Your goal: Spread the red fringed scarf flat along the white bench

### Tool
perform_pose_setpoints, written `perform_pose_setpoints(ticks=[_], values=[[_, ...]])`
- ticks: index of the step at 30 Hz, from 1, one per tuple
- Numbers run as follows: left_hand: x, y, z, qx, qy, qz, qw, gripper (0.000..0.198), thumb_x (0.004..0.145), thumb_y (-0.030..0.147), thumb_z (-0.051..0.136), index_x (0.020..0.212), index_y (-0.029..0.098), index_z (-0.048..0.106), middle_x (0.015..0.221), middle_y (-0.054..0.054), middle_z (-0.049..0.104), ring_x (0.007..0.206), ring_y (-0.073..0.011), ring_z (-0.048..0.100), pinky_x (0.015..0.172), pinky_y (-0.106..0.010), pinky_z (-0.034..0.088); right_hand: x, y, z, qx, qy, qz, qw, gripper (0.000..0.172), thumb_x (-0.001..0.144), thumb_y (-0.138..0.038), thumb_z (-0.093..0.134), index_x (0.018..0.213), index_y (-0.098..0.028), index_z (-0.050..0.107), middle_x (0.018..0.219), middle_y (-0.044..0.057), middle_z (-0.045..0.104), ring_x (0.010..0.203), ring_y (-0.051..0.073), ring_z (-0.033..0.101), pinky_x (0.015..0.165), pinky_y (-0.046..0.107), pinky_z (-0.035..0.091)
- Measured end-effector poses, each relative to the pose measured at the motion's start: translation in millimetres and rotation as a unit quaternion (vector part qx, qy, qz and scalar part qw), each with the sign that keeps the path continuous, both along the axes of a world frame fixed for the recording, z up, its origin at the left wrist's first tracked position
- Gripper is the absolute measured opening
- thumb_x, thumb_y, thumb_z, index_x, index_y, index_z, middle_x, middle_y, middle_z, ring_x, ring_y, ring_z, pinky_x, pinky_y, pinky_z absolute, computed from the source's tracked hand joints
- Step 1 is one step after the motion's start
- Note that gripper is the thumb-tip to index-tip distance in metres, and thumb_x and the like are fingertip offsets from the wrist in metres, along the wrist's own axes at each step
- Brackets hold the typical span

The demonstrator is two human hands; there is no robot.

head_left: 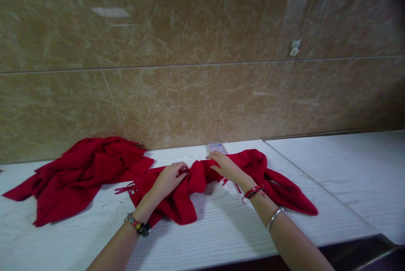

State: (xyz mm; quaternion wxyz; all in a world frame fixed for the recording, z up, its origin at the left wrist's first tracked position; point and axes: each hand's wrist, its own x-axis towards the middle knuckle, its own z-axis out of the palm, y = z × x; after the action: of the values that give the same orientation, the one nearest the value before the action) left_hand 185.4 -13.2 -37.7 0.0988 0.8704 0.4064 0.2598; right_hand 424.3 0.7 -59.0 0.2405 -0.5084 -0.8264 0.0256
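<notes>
**Marble wall, white counter: two hands on a red scarf**

Brown marbled wall (190, 94) fills the upper part of the frame, and a white wood-grain counter (221, 233) runs along the bottom.

At lower centre the left hand (171, 177) is curled, its fingers closed on a bunched fold of the red scarf (177, 205). Just right of it, the right hand (226, 165) lies on the same cloth with fingers loosely extended, pressing down rather than pinching. The scarf stretches across the middle of the counter, from a fringed end (126, 187) at left to a tapering end at lower right.

A beaded bracelet (138, 225) sits on the left wrist. A red cord (255, 191) and a silver bangle (274, 217) are on the right.

Further left lies a heap of red cloth (82, 170), touching the scarf. I cannot tell whether it is the same piece. A phone (217, 147) rests against the wall just beyond the right fingertips. A second white slab (348, 170) adjoins at right, and a small pale hook (295, 47) is fixed high on the wall.

In my judgement, the bunch would handle best if the flat hand pins the cloth while the closed one gathers. The fringe should stay free, and the phone should stay clear of the fabric.

No brand, label or writing can be read. The phone screen is lit but too small to make out.
</notes>
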Motion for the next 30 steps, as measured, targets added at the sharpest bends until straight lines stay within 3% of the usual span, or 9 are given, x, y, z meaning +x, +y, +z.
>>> perform_pose_setpoints(ticks=[3, 7, 11, 14, 20, 24, 27, 29, 30], values=[[-2, 1, 3.2, 0.046, -0.014, 0.036, 0.998, 0.008, 0.079, 0.022, 0.048, 0.08, 0.019, 0.055, 0.075, -0.002, 0.061, 0.071, -0.0174, 0.056, 0.068, -0.029, 0.043, -9, -2, 1.8, 0.048, 0.066, 0.105, 0.991, 0.025, 0.075, -0.006, 0.051, 0.096, -0.015, 0.059, 0.104, 0.009, 0.055, 0.098, 0.016, 0.051, 0.088, 0.031, 0.04], [-7, 3, 9.3, 0.09, -0.044, 0.056, 0.993, 0.011, 0.081, 0.025, 0.044, 0.076, 0.019, 0.051, 0.074, -0.002, 0.058, 0.07, -0.0167, 0.053, 0.067, -0.029, 0.042, -17, -7, 3.5, 0.025, 0.102, 0.14, 0.985, 0.015, 0.077, -0.008, 0.049, 0.085, -0.015, 0.06, 0.094, 0.007, 0.059, 0.092, 0.016, 0.053, 0.086, 0.032, 0.041], [-9, 2, 16.0, 0.097, -0.095, 0.044, 0.99, 0.011, 0.081, 0.026, 0.044, 0.075, 0.018, 0.049, 0.075, -0.002, 0.057, 0.073, -0.0166, 0.053, 0.069, -0.029, 0.042, -21, -11, 2.8, 0.011, 0.128, 0.162, 0.978, 0.048, 0.071, -0.006, 0.053, 0.118, -0.016, 0.045, 0.118, 0.011, 0.05, 0.111, 0.019, 0.043, 0.096, 0.038, 0.033], [-7, -2, 18.1, 0.074, -0.114, 0.019, 0.991, 0.012, 0.082, 0.027, 0.042, 0.075, 0.019, 0.049, 0.074, -0.002, 0.057, 0.071, -0.0154, 0.053, 0.068, -0.028, 0.042, -26, -10, -2.4, 0.003, 0.108, 0.205, 0.973, 0.063, 0.066, 0.0, 0.049, 0.126, -0.018, 0.038, 0.127, 0.01, 0.044, 0.118, 0.019, 0.037, 0.099, 0.039, 0.029], [-7, 1, 13.0, 0.072, -0.155, 0.06, 0.983, 0.015, 0.082, 0.031, 0.042, 0.075, 0.019, 0.048, 0.073, -0.001, 0.056, 0.07, -0.015, 0.053, 0.068, -0.027, 0.042, -29, -5, 1.0, 0.027, 0.07, 0.125, 0.989, 0.026, 0.069, -0.003, 0.044, 0.085, -0.014, 0.062, 0.087, 0.009, 0.064, 0.086, 0.019, 0.055, 0.081, 0.034, 0.043], [-32, 20, 12.7, 0.101, -0.239, 0.188, 0.947, 0.018, 0.08, 0.036, 0.042, 0.074, 0.019, 0.047, 0.071, 0.0, 0.055, 0.069, -0.0153, 0.054, 0.067, -0.025, 0.042, 21, -7, 26.3, 0.132, 0.135, 0.046, 0.981, 0.025, 0.067, -0.003, 0.042, 0.077, -0.018, 0.059, 0.081, 0.006, 0.062, 0.082, 0.019, 0.054, 0.079, 0.034, 0.043], [-56, 32, 15.6, 0.128, -0.293, 0.29, 0.902, 0.018, 0.078, 0.035, 0.041, 0.074, 0.019, 0.048, 0.072, 0.0, 0.056, 0.07, -0.0156, 0.053, 0.068, -0.026, 0.041, 80, -12, 40.7, 0.218, 0.273, -0.096, 0.932, 0.021, 0.066, -0.008, 0.042, 0.076, -0.02, 0.057, 0.078, 0.006, 0.06, 0.08, 0.02, 0.054, 0.076, 0.035, 0.043], [-66, 37, 16.4, 0.138, -0.306, 0.326, 0.884, 0.018, 0.077, 0.035, 0.041, 0.075, 0.019, 0.049, 0.074, -0.001, 0.056, 0.073, -0.0163, 0.053, 0.071, -0.027, 0.041, 108, -19, 44.5, 0.203, 0.36, -0.104, 0.905, 0.013, 0.068, -0.017, 0.047, 0.076, -0.019, 0.057, 0.074, 0.004, 0.059, 0.075, 0.019, 0.055, 0.072, 0.034, 0.045], [-68, 38, 16.2, 0.137, -0.304, 0.329, 0.884, 0.018, 0.077, 0.035, 0.041, 0.075, 0.019, 0.049, 0.075, -0.002, 0.057, 0.073, -0.0165, 0.053, 0.071, -0.027, 0.041, 115, -23, 45.1, 0.136, 0.364, -0.058, 0.92, 0.011, 0.068, -0.02, 0.05, 0.074, -0.019, 0.058, 0.073, 0.004, 0.06, 0.073, 0.018, 0.056, 0.071, 0.032, 0.045]])
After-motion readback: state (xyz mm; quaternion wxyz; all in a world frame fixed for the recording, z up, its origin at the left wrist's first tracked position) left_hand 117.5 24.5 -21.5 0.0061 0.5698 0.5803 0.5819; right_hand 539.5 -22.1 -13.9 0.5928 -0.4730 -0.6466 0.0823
